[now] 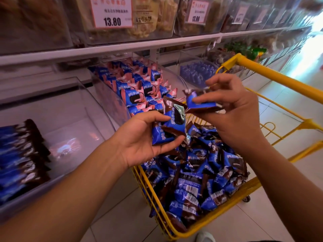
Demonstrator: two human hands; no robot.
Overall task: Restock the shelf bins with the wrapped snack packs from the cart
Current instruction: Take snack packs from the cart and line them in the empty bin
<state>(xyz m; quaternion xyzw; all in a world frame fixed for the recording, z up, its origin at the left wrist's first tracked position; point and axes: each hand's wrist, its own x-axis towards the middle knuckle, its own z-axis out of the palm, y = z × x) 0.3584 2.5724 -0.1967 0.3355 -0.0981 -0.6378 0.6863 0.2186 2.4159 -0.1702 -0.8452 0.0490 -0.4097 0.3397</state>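
Observation:
A yellow wire cart (272, 74) at lower right holds a heap of blue-and-brown wrapped snack packs (197, 175). Above the heap, my left hand (139, 138) grips a small bunch of those packs (167, 126), thumb underneath. My right hand (232, 109) pinches one more blue-and-brown pack (199, 103) right beside the bunch. At the far left a clear shelf bin (70, 109) has a row of the same blue-and-brown packs (21, 158) along its left side. The bin beyond it (108, 95) is full of blue-and-pink packs (139, 88).
A white shelf rail (104, 49) runs above the bins, with upper bins of beige snacks and price tags reading 13.80 (112, 13). More bins with blue items (197, 72) line the aisle behind the cart. Pale floor tiles lie below; a white shoe (206, 236) shows at the bottom.

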